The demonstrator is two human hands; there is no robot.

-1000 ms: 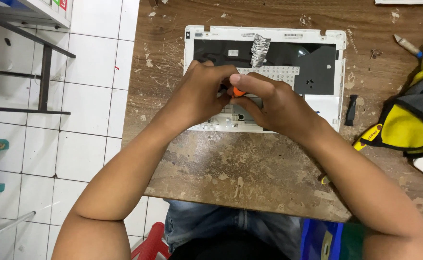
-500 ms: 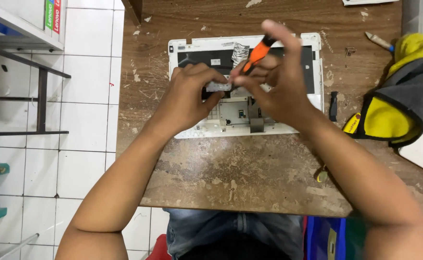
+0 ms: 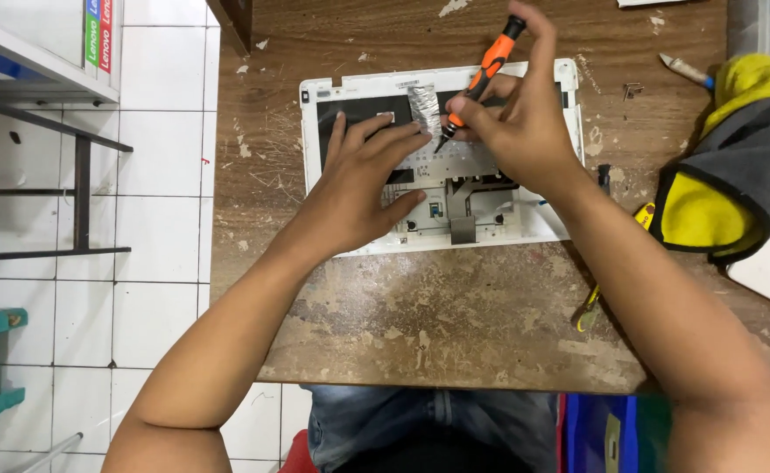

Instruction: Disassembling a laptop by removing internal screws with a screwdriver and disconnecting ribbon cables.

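Screwdriver poised over an opened laptop shell on a worn desk (image 3: 455,315).

Right hand (image 3: 525,131) grips the orange screwdriver (image 3: 481,74), its long axis slanting from upper right down-left, tip just beside the foil strip (image 3: 424,109); left hand (image 3: 358,188) lies flat and open on the white laptop shell (image 3: 542,232), directly left of the tip.

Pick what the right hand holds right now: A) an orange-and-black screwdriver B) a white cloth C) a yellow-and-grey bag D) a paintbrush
A: the right hand grips an orange-and-black screwdriver, tip angled down at the open white laptop case, while the left hand lies flat on the case.
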